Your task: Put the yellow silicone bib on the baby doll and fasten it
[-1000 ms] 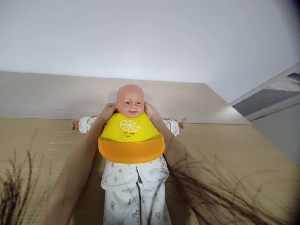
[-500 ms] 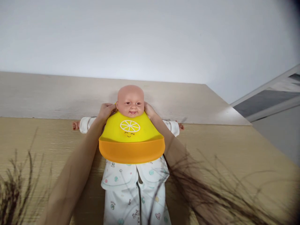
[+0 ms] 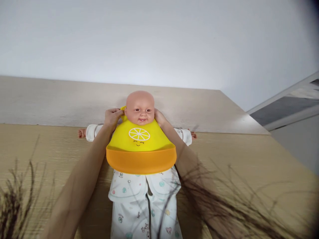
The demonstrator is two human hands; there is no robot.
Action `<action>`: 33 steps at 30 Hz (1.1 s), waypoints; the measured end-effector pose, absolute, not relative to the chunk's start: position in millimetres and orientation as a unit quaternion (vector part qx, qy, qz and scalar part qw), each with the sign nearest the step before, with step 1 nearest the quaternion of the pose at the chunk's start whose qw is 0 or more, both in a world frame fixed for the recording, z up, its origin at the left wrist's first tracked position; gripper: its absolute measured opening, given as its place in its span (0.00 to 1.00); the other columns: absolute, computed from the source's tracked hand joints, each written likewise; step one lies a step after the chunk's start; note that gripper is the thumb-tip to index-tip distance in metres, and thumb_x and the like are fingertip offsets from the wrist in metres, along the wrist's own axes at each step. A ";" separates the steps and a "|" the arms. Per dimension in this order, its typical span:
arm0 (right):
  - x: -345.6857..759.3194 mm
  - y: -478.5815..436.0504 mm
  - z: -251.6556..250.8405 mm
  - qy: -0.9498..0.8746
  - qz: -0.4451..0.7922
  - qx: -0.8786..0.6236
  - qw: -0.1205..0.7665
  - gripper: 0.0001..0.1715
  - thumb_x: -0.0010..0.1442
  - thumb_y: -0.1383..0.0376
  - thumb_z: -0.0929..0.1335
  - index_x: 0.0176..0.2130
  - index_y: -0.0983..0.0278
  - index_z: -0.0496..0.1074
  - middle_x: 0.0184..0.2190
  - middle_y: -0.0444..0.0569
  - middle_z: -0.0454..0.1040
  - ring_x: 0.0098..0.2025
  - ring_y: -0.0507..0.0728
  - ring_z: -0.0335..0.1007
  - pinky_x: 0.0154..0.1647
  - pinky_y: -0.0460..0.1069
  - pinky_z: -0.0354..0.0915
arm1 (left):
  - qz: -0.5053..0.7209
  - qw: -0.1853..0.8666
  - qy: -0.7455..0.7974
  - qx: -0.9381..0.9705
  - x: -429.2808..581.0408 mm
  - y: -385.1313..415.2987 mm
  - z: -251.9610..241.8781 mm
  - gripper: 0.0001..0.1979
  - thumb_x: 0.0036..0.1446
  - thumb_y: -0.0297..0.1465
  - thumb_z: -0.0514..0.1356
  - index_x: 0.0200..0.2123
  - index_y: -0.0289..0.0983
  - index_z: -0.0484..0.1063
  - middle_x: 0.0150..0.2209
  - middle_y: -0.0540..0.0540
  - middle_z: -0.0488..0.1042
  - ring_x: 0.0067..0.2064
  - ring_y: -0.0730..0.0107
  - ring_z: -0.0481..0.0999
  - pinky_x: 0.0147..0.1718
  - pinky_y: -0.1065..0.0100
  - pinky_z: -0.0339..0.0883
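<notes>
A baby doll point(image 3: 140, 105) in white printed clothes point(image 3: 124, 196) lies face up with its arms stretched out sideways. Over its chest is a yellow bib point(image 3: 122, 137) with a white citrus-slice print and an orange catch pocket point(image 3: 141, 161). Beside the doll's head, my left hand point(image 3: 112, 116) pinches the bib's yellow neck strap. My right hand point(image 3: 159, 117) reaches behind the doll's neck on the other side. Its fingers are hidden by the head, so what they touch does not show.
The doll lies on a light wooden table point(image 3: 45, 159). A paler board strip point(image 3: 50, 99) runs along its back, against a white wall point(image 3: 149, 39). At right is a grey-and-white structure point(image 3: 289, 106). Dark hair strands point(image 3: 214, 196) blur across the lower view.
My left hand has shifted slightly up and outward, and more of the yellow strap shows beside the doll's head. The whole view has moved a little; my right hand looks about the same.
</notes>
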State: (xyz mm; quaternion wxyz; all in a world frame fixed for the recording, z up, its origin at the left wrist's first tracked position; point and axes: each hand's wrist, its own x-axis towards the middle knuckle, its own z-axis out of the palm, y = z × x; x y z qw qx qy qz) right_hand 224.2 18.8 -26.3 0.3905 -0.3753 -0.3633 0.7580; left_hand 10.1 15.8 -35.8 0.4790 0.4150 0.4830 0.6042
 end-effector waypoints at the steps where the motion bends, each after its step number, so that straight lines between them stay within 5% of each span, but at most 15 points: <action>1: 224.2 19.0 -26.8 -0.364 0.758 -0.376 0.390 0.18 0.58 0.57 0.68 0.46 0.59 0.78 0.38 0.47 0.83 0.47 0.62 0.80 0.49 0.55 0.76 | 0.607 0.474 0.487 0.412 10.1 17.0 -36.8 0.15 0.41 0.28 0.67 0.14 0.37 0.63 0.16 0.54 0.58 0.21 0.81 0.54 0.21 0.72 0.45; 8: 224.9 22.4 -28.4 -0.357 0.750 -0.389 0.398 0.18 0.58 0.58 0.67 0.47 0.58 0.78 0.38 0.47 0.83 0.47 0.63 0.80 0.49 0.56 0.76 | 0.610 0.453 0.515 0.397 9.3 17.6 -34.9 0.14 0.39 0.31 0.68 0.17 0.38 0.63 0.14 0.56 0.59 0.18 0.82 0.54 0.18 0.72 0.43; 11: 224.7 21.2 -26.7 -0.349 0.761 -0.381 0.393 0.18 0.58 0.59 0.67 0.47 0.57 0.78 0.38 0.47 0.83 0.47 0.63 0.80 0.49 0.56 0.76 | 0.623 0.462 0.493 0.395 9.3 14.4 -31.0 0.13 0.37 0.30 0.68 0.29 0.39 0.69 0.15 0.59 0.60 0.16 0.81 0.54 0.18 0.73 0.42; 16: 224.5 19.5 -25.5 -0.347 0.764 -0.378 0.391 0.17 0.58 0.59 0.67 0.46 0.57 0.77 0.38 0.47 0.83 0.49 0.63 0.79 0.50 0.56 0.76 | 0.624 0.478 0.452 0.422 10.0 12.7 -29.8 0.28 0.39 0.29 0.66 0.49 0.37 0.76 0.17 0.61 0.60 0.17 0.80 0.53 0.19 0.71 0.44; 20: 224.7 20.8 -27.2 -0.361 0.762 -0.377 0.383 0.16 0.58 0.56 0.67 0.45 0.58 0.77 0.38 0.47 0.83 0.50 0.64 0.78 0.52 0.57 0.75 | 0.620 0.463 0.457 0.439 10.3 15.6 -33.1 0.25 0.39 0.31 0.65 0.45 0.36 0.79 0.18 0.59 0.63 0.18 0.79 0.54 0.20 0.71 0.48; 27: 226.1 21.4 -31.3 -0.394 0.737 -0.375 0.401 0.16 0.58 0.56 0.69 0.44 0.59 0.78 0.37 0.48 0.83 0.51 0.65 0.77 0.55 0.59 0.74 | 0.613 0.418 0.484 0.465 12.3 17.9 -33.7 0.08 0.42 0.34 0.63 0.26 0.36 0.78 0.21 0.50 0.72 0.28 0.70 0.71 0.27 0.71 0.61; 33: 224.8 19.6 -31.0 -0.413 0.717 -0.380 0.414 0.17 0.58 0.57 0.69 0.46 0.58 0.78 0.39 0.48 0.83 0.51 0.65 0.77 0.53 0.60 0.74 | 0.608 0.440 0.490 0.443 14.9 13.9 -28.1 0.11 0.39 0.36 0.68 0.25 0.35 0.73 0.20 0.52 0.71 0.21 0.78 0.63 0.21 0.74 0.54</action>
